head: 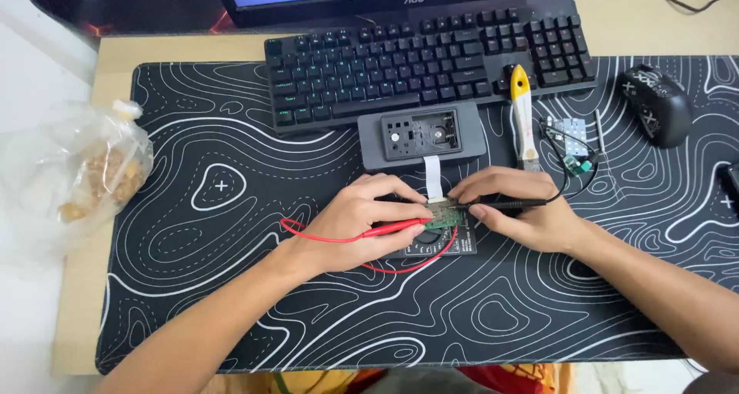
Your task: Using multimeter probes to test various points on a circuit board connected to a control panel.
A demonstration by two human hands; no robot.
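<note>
Left hand point(362, 221) pinches red probe point(392, 228), right hand point(512, 205) pinches black probe point(500, 205); keep tips steady on green circuit board point(445, 216), avoid bridging.

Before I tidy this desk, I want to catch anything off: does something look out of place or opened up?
Yes. The grey device below the keyboard lies opened, its battery bay bare, a white ribbon cable trailing out. A small loose circuit board lies on the mat, and a yellow-handled tool rests partly on the keyboard. Nothing is spilled.
</note>
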